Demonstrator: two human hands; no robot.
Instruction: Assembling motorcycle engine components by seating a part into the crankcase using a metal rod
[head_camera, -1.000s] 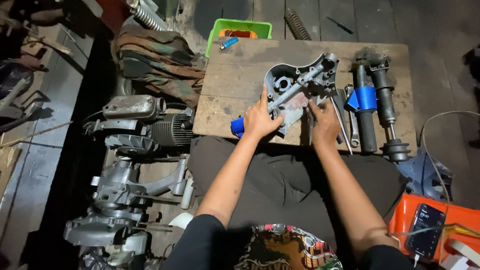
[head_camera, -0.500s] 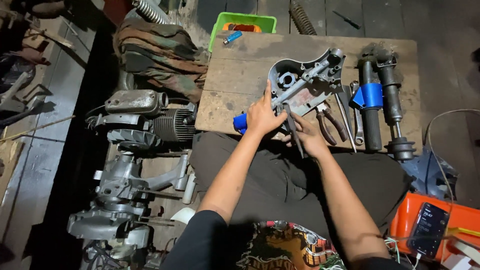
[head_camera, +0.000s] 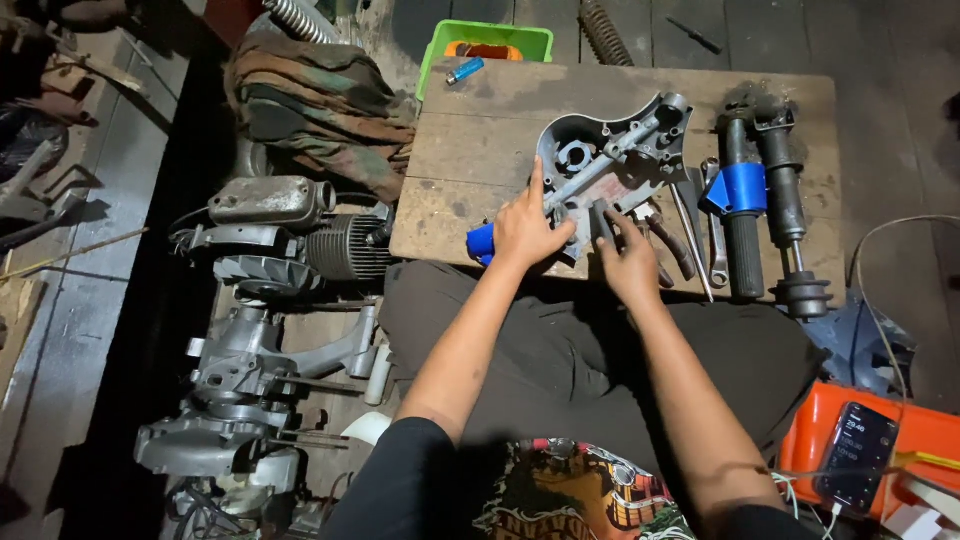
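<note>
two hands (head_camera: 575, 240) on one engine cover (head_camera: 610, 160); two shock absorbers (head_camera: 765, 200)

Phone (head_camera: 856, 455), lower right, lying on orange box (head_camera: 925, 430): dark rect. screen lit, small pale text at top, cable running off it. Green plastic bin (head_camera: 486, 40) top centre, behind wooden board. No labels/signs seen.

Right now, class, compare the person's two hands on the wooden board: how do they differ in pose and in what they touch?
The left hand lies spread and flat on the grey metal engine cover, with a blue object showing beside its wrist. The right hand is curled, its fingers closed around a dark tool near the cover's lower edge. Both are bare and work over the wooden board.
</note>
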